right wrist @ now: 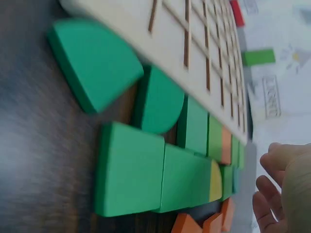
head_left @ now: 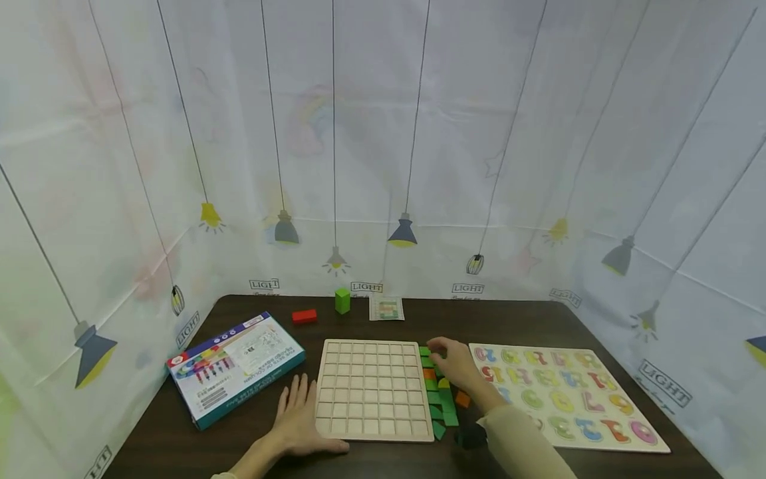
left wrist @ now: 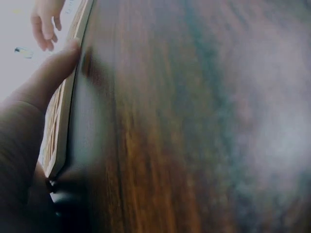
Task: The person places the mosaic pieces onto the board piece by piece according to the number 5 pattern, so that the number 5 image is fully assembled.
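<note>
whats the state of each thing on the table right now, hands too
grid board: flat on the table, every cell empty
left hand: flat, fingers straight, thumb against the board's edge
right hand: fingers loosely curled over the block pile, holding nothing visible
block pile: loose, beside the board
number puzzle: pieces seated
box: closed, lying flat
green block: upright
red block: lying flat

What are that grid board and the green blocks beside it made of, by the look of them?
The grid board looks like pale unpainted wood: light tan, matte, with thin dark grooves marking its squares. The green blocks seem to be wood painted a flat green, with crisp edges and no gloss, though foam or plastic cannot be ruled out.
</note>
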Action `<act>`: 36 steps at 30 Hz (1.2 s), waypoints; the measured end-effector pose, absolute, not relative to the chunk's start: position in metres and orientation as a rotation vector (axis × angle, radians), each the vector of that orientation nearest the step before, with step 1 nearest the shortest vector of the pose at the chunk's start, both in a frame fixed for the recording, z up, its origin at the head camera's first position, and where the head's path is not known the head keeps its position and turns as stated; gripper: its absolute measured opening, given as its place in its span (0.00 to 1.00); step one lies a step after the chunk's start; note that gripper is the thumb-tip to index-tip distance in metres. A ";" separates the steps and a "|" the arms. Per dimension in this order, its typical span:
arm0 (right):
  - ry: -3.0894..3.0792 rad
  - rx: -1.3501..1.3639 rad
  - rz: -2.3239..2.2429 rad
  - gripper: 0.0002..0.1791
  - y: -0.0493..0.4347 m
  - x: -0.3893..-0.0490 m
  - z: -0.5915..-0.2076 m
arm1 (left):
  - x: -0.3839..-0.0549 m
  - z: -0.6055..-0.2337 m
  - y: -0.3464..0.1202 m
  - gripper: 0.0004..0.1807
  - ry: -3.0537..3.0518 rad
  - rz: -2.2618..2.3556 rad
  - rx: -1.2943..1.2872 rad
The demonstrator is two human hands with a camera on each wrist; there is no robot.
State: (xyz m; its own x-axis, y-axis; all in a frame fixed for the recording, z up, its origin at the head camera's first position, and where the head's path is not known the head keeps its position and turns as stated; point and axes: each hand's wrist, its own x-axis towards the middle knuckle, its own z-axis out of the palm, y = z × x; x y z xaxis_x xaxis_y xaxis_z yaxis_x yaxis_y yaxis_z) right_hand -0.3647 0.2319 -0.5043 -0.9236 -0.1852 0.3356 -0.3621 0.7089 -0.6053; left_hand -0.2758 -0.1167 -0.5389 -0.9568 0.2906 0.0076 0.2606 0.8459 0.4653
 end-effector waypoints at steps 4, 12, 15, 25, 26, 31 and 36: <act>-2.685 0.420 1.001 0.13 0.235 -0.380 -0.510 | -0.276 -0.542 -0.118 0.78 2.969 0.677 0.454; -2.713 0.385 0.966 0.14 0.235 -0.396 -0.508 | -0.277 -0.543 -0.118 0.77 2.960 0.692 0.437; -2.751 0.352 0.969 0.14 0.235 -0.400 -0.511 | -0.278 -0.545 -0.119 0.76 2.968 0.690 0.428; -2.770 0.351 0.976 0.12 0.231 -0.411 -0.525 | -0.280 -0.545 -0.115 0.77 2.984 0.654 0.419; -2.762 0.352 0.966 0.12 0.231 -0.411 -0.525 | -0.281 -0.546 -0.115 0.77 2.990 0.641 0.417; -2.720 0.384 0.931 0.11 0.230 -0.412 -0.523 | -0.286 -0.551 -0.114 0.77 3.030 0.601 0.409; -2.744 0.383 0.874 0.12 0.229 -0.414 -0.525 | -0.287 -0.553 -0.116 0.76 3.023 0.567 0.369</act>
State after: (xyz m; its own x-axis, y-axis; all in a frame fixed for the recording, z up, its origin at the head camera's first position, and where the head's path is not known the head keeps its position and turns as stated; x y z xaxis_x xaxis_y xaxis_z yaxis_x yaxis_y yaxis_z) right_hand -0.4136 0.2294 -0.5247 -0.9379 -0.1747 0.2998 -0.3159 0.7873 -0.5295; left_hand -0.2865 -0.1159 -0.5531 -0.9708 0.2400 0.0011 0.2241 0.9048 0.3621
